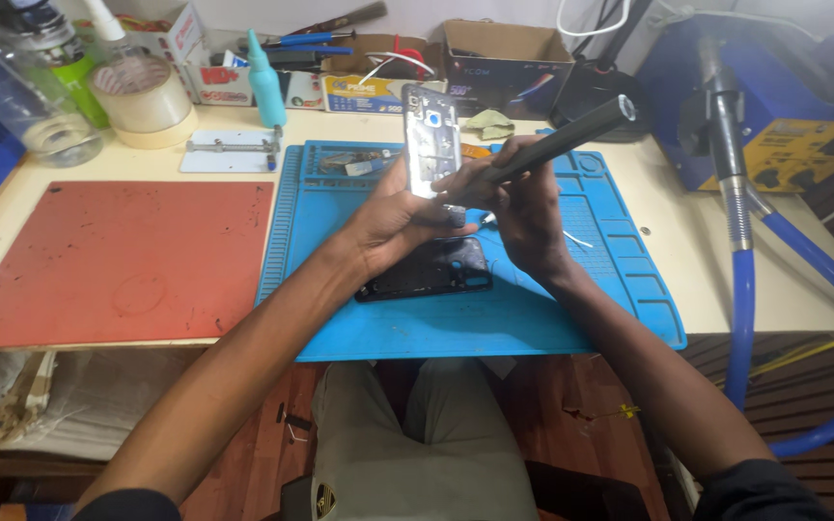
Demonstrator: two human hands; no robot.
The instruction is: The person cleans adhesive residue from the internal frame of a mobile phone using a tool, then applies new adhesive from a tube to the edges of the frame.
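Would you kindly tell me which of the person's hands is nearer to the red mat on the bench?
Left. The left hand holds the phone frame just right of the red mat; the right hand, holding the dark tool, is farther right.

Red mat (118, 256) lies open; bottles (21, 87) and tape roll (145, 96) crowd behind.

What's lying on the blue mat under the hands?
A dark phone body lies flat on the blue mat, below the left hand and right hand. Its upper edge is hidden.
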